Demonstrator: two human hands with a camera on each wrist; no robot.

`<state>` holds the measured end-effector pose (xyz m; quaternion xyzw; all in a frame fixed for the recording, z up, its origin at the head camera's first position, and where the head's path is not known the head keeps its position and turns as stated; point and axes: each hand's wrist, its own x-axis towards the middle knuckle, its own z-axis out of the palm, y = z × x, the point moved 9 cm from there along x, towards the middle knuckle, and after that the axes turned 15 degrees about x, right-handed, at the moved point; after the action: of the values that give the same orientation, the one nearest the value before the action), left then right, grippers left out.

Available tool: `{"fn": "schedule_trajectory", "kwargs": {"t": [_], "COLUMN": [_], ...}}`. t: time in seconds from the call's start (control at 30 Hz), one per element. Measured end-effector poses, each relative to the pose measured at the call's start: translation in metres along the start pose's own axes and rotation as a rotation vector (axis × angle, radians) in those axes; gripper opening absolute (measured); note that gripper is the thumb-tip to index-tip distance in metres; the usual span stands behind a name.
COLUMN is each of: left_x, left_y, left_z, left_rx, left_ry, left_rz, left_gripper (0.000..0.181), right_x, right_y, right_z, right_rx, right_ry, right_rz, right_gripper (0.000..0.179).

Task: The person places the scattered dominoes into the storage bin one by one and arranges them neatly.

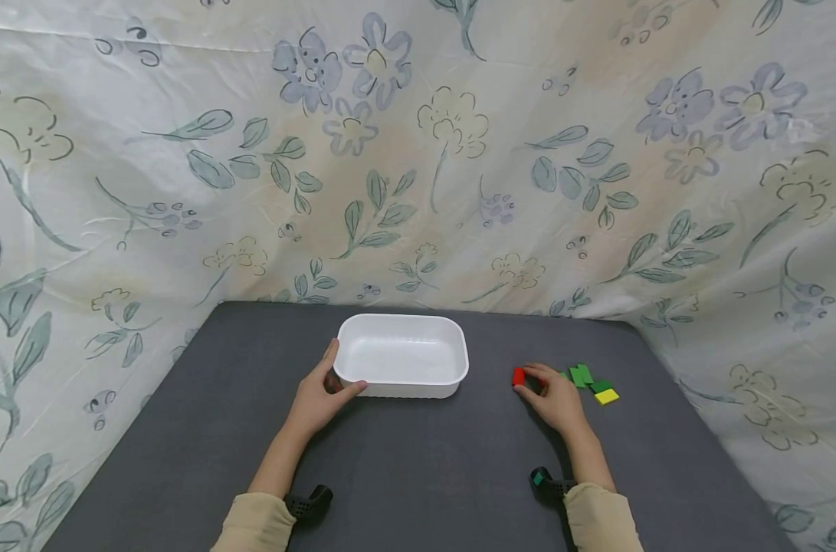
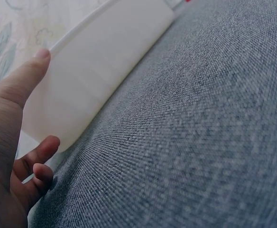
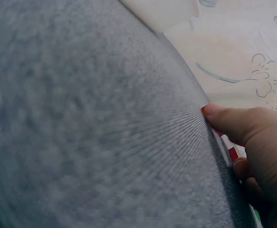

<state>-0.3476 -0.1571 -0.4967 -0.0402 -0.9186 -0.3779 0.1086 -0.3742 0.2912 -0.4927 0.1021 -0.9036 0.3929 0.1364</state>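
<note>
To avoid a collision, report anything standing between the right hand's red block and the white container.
Nothing visible: only grey tabletop lies between the red block, pinched by the right hand, and the white container.

A grey table (image 1: 431, 475) bears a white tub (image 1: 401, 354) and red, green and yellow pieces (image 1: 583, 375).

The tray (image 1: 401, 351) looks like smooth, glossy plastic, the tabletop (image 1: 418, 468) matt, ribbed cloth, the backdrop (image 1: 459, 230) printed fabric.
</note>
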Motion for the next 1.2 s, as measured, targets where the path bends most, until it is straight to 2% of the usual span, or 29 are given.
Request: {"fn": "schedule_trajectory", "kwargs": {"t": [0.2,0.7,0.97,1.2], "left_x": [-0.0001,-0.0011,-0.0011,-0.0009], "left_y": [-0.0003,0.0004,0.0005,0.0006], "left_z": [0.0003,-0.0001,-0.0002,-0.0001], "left_rx": [0.0,-0.007,0.001,-0.006], "left_ry": [-0.001,-0.008,-0.004,0.003], "left_rz": [-0.006,-0.008,-0.01,0.0], "left_gripper": [0.109,0.109,0.108,0.107], "right_x": [0.0006,0.0022,0.0026,0.0037], "right_y": [-0.0032,-0.0043,-0.0056,-0.0069], "right_z": [0.0021,0.005,0.0028,-0.0021], "right_rx": [-0.021,0.027,0.034,0.107], "right_ry": [-0.009,-0.059,-0.028,0.004], "right_rz": [-0.021,-0.029,-0.057,-0.009], "right_gripper": [0.048,0.05,0.044,0.041]}}
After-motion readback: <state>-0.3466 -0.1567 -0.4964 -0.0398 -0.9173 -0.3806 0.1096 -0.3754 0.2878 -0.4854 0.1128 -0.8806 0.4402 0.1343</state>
